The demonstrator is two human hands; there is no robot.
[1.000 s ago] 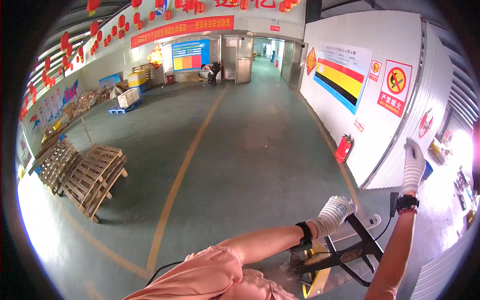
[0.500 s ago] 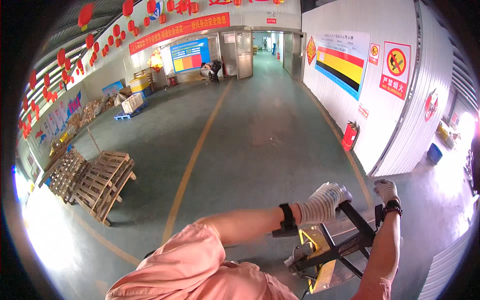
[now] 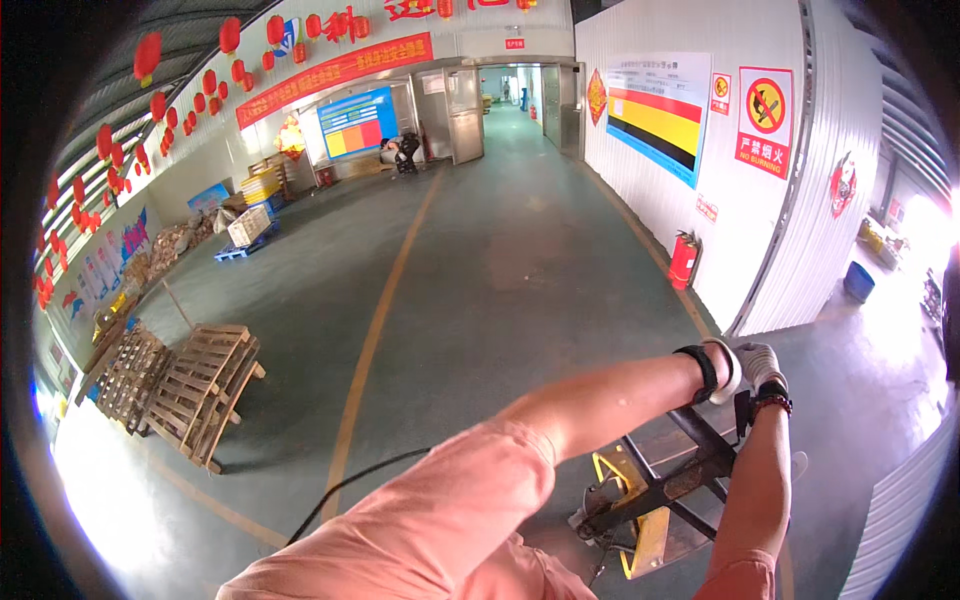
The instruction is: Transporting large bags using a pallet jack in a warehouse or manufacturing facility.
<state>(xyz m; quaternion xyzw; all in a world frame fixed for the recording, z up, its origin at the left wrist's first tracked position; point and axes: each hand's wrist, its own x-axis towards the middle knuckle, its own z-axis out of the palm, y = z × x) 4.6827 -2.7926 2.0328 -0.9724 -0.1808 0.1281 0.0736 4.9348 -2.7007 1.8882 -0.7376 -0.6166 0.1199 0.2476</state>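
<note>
Closest in, your salmon-pink sleeve (image 3: 450, 520) filled the bottom of the view, and your bare left forearm ran up and right from it to a black wristband (image 3: 703, 372). Your left hand (image 3: 722, 370), in a white glove, sat right at the top of the pallet jack handle (image 3: 690, 470), mostly tucked behind the wrist, so whether the fingers were curled round the bar could not be told. Your right hand (image 3: 762, 368), gloved too with a dark beaded band at the wrist, was just beside it on the same handle top, and it looked wrapped over the grip. Below both hands the black handle shaft slanted down and left to the yellow pump body (image 3: 640, 500) of the jack, sitting on the grey-green floor (image 3: 520, 270) at lower right. A thin black cable (image 3: 350, 490) trailed across the floor left of your arm. Further out, stacks of wooden pallets (image 3: 190, 385) stood at the left. A yellow floor line (image 3: 385, 300) ran away down the hall. A red fire extinguisher (image 3: 683, 260) leaned by the white wall on the right. Far off, red lanterns (image 3: 210, 80) hung above an open doorway.
</note>
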